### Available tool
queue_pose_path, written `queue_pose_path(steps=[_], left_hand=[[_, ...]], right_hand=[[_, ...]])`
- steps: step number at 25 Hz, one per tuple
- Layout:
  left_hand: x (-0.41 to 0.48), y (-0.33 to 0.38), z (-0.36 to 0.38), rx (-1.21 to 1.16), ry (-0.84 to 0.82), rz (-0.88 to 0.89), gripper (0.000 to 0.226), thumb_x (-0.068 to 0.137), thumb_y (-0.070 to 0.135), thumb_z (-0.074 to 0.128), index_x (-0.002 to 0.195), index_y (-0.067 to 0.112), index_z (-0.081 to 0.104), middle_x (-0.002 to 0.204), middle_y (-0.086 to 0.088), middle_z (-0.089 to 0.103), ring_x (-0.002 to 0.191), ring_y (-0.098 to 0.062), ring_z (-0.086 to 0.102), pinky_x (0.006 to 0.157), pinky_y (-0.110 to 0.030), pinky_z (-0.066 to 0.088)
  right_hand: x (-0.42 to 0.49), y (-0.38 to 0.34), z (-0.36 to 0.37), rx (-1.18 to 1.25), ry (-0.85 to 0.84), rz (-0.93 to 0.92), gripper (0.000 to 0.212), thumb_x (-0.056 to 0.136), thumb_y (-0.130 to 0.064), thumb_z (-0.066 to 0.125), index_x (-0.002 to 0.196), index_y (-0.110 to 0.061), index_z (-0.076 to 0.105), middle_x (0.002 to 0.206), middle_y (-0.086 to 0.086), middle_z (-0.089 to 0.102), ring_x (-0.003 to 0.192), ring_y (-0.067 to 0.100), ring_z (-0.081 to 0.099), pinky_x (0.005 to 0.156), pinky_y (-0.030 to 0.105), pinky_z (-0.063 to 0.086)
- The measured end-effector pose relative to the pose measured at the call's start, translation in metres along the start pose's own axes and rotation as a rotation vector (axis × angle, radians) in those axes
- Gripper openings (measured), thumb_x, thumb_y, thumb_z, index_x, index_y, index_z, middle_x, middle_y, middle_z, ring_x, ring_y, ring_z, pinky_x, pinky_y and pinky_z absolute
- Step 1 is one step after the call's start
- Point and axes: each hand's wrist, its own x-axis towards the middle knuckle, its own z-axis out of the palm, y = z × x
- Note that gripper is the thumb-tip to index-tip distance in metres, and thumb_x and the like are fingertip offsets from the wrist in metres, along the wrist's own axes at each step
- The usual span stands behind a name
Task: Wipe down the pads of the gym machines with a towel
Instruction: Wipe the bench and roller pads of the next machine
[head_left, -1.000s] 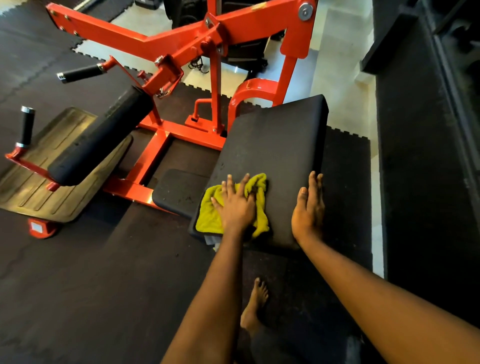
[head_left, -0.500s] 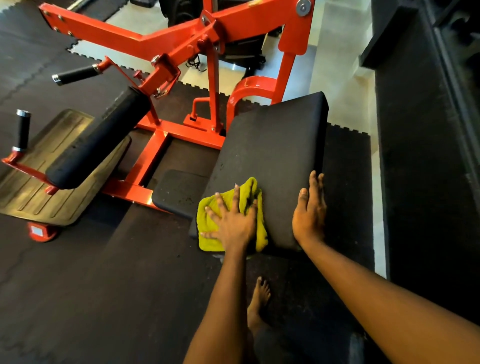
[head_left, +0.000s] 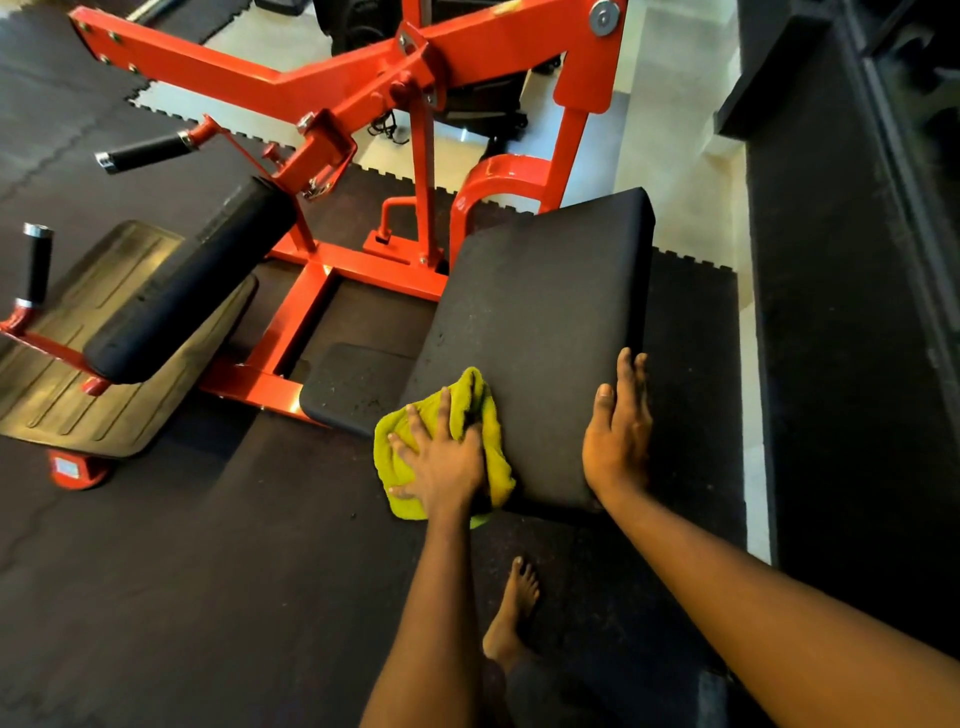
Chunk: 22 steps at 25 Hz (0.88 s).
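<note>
Foot (head_left: 511, 613), bare, one, planted on the black rubber floor mat (head_left: 182, 571) at the near edge of the scene, toes pointing toward the machine.

Left hand (head_left: 441, 462): fingers spread wide and flat, palm pressing down on the towel (head_left: 470, 389). Towel: yellow-green, crumpled, lying at the near left corner of the large seat pad (head_left: 540, 312); its near edge appears to hang past the pad's rim, though the hand hides the exact line.

Right hand (head_left: 618, 436): fingers straight and held together, resting flat along the near right edge of the same pad, holding nothing.

Large seat pad: black, rectangular, tilted, dusty in patches. Small black pad (head_left: 353, 384): lower, just beside it to the left.

Roller pad (head_left: 192, 286): black, cylindrical, lying slantwise above a ribbed footplate (head_left: 130, 364).

Frame (head_left: 311, 93): red steel, bolted, with two black grips (head_left: 145, 153) capped in chrome.

Pale floor tiles (head_left: 670, 156) beyond the mat's toothed border.
</note>
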Motion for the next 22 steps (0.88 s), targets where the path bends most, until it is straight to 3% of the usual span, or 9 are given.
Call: queue_pose_path(steps=[5, 7, 9, 11, 14, 18, 22], left_hand=[[0.066, 0.008, -0.034, 0.057, -0.055, -0.039, 0.062, 0.095, 0.051, 0.038, 0.151, 0.057, 0.013, 0.167, 0.006, 0.002, 0.152, -0.033, -0.001, 0.108, -0.078, 0.009], [0.066, 0.002, -0.034, 0.037, -0.051, -0.033, 0.065, 0.093, 0.066, 0.036, 0.15, 0.059, 0.005, 0.168, 0.006, -0.001, 0.153, -0.031, -0.002, 0.109, -0.077, 0.005], [0.037, -0.005, -0.024, 0.019, -0.038, -0.024, 0.081, 0.081, 0.088, 0.031, 0.15, 0.061, 0.0, 0.167, 0.008, -0.01, 0.153, -0.03, -0.011, 0.107, -0.077, -0.003], [0.005, -0.009, -0.011, 0.001, -0.053, -0.01, 0.094, 0.069, 0.097, 0.032, 0.149, 0.061, -0.001, 0.165, 0.011, -0.017, 0.152, -0.028, -0.018, 0.106, -0.077, -0.005], [0.008, -0.007, -0.009, 0.02, -0.039, -0.011, 0.083, 0.079, 0.088, 0.037, 0.149, 0.062, 0.002, 0.166, 0.011, -0.013, 0.152, -0.029, -0.016, 0.106, -0.078, 0.0], [0.056, 0.008, -0.022, 0.09, -0.046, 0.038, 0.065, 0.093, 0.059, 0.04, 0.15, 0.06, 0.009, 0.167, 0.007, 0.0, 0.152, -0.036, -0.004, 0.108, -0.078, 0.005], [0.068, -0.002, -0.026, 0.071, -0.044, 0.09, 0.078, 0.081, 0.071, 0.029, 0.153, 0.053, 0.005, 0.167, 0.005, 0.005, 0.153, -0.03, 0.003, 0.115, -0.069, 0.01]], right_hand=[[0.002, 0.002, 0.001, -0.016, 0.007, -0.003, 0.056, 0.104, -0.028, 0.035, 0.157, -0.013, 0.033, 0.167, 0.011, 0.022, 0.154, 0.024, 0.021, 0.124, 0.046, 0.024], [0.002, 0.003, 0.002, -0.019, 0.01, -0.001, 0.057, 0.103, -0.031, 0.034, 0.158, -0.014, 0.033, 0.167, 0.01, 0.022, 0.154, 0.023, 0.022, 0.124, 0.046, 0.025], [0.002, 0.003, 0.002, -0.014, 0.01, -0.006, 0.057, 0.103, -0.031, 0.034, 0.157, -0.014, 0.033, 0.166, 0.011, 0.022, 0.154, 0.024, 0.022, 0.124, 0.046, 0.025], [0.003, 0.003, 0.002, -0.026, 0.013, 0.002, 0.057, 0.103, -0.031, 0.034, 0.158, -0.014, 0.033, 0.167, 0.012, 0.022, 0.154, 0.025, 0.022, 0.124, 0.047, 0.025], [0.001, 0.0, 0.001, -0.067, 0.011, 0.006, 0.058, 0.103, -0.033, 0.033, 0.158, -0.015, 0.031, 0.167, 0.01, 0.02, 0.154, 0.025, 0.021, 0.124, 0.047, 0.026], [-0.001, -0.006, -0.001, -0.16, -0.008, 0.014, 0.058, 0.105, -0.034, 0.034, 0.16, -0.016, 0.028, 0.168, 0.011, 0.018, 0.154, 0.028, 0.022, 0.124, 0.047, 0.025], [-0.004, -0.02, -0.008, -0.614, -0.017, -0.126, 0.066, 0.1, -0.037, 0.036, 0.158, -0.007, 0.029, 0.167, 0.018, 0.017, 0.154, 0.034, 0.019, 0.124, 0.049, 0.017]])
